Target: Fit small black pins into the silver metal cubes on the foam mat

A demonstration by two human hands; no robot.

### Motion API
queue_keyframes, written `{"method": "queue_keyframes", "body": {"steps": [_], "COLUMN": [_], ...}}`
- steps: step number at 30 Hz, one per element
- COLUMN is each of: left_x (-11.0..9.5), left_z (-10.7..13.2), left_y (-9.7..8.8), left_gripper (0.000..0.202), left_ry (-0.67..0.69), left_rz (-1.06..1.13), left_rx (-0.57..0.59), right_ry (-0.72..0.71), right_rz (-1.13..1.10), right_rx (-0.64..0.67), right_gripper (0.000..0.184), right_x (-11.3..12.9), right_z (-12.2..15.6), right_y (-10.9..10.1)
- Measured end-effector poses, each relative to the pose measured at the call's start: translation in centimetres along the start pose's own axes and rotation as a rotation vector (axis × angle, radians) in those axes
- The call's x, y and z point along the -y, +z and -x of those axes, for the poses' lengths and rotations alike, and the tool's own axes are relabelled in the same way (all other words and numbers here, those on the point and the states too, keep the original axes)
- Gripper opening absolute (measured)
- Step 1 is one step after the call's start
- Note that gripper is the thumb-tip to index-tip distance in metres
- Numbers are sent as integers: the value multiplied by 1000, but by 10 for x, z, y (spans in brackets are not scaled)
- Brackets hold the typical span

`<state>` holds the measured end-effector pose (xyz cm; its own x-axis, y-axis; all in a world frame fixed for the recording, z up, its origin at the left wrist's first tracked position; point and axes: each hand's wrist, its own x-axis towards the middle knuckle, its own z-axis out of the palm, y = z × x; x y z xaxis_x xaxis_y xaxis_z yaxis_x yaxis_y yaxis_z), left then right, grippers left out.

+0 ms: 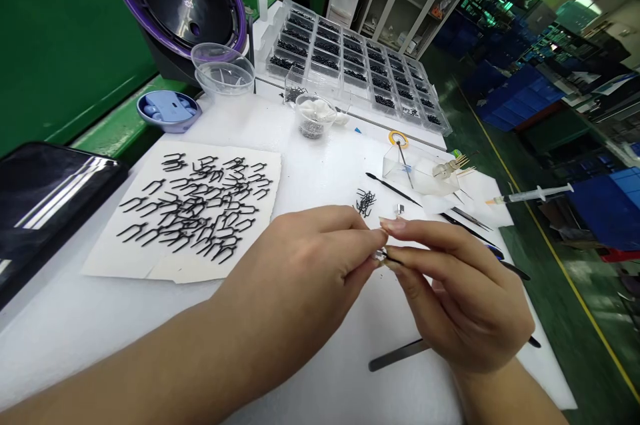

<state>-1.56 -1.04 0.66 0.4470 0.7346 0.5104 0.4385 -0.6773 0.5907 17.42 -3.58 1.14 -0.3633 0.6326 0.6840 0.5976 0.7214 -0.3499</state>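
My left hand [295, 285] and my right hand [465, 298] meet over the white foam sheet, with their fingertips close together. My left fingertips pinch a tiny shiny part [381, 255], too small to identify. My right hand holds a thin black tool [534, 342], whose tip [395, 259] touches or nearly touches that part. Much of the tool is hidden by my fingers. Just beyond my fingertips lie a small heap of black wire pieces [366, 203] and a little silver part [400, 209]. Flat dark tweezers [397, 357] lie beneath my right hand.
Black forked wire pieces [200, 201] cover a paper sheet [255, 175] at left. Behind stand a compartment tray of black parts [350, 65], a clear box [407, 168], and a glass cup [314, 119]. A syringe [530, 195] lies at the right edge, above a green floor.
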Motion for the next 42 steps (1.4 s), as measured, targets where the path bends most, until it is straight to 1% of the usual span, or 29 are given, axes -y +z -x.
{"method": "queue_keyframes", "body": {"steps": [5, 10, 15, 24, 30, 36, 38, 40, 42], "left_x": [1, 2, 3, 3, 2, 3, 4, 4, 3], "left_z": [0, 1, 1, 0, 0, 1, 2, 3, 3], "left_y": [1, 1, 1, 3, 2, 1, 1, 1, 1], "left_gripper": [16, 16, 16, 15, 14, 17, 17, 18, 17], "left_ry": [2, -18, -28, -2, -22, 17, 20, -1, -43], "left_rz": [-22, -14, -1, -4, -2, -65, -69, -66, -67], "left_rx": [7, 15, 15, -27, 10, 50, 57, 62, 70], "right_ry": [-2, 3, -14, -29, -43, -62, -60, -60, -62], "right_rz": [-18, -5, -2, 21, 7, 1, -12, -13, -6], "right_rx": [12, 15, 17, 21, 13, 29, 60, 97, 95], "right_gripper": [33, 35, 33, 26, 27, 27, 27, 27, 29], "right_x": [0, -2, -3, -2, -2, -4, -5, -6, -7], "right_z": [0, 1, -1, -1, 1, 4, 4, 5, 5], "right_y": [-2, -1, 0, 0, 0, -1, -2, -2, -2]}}
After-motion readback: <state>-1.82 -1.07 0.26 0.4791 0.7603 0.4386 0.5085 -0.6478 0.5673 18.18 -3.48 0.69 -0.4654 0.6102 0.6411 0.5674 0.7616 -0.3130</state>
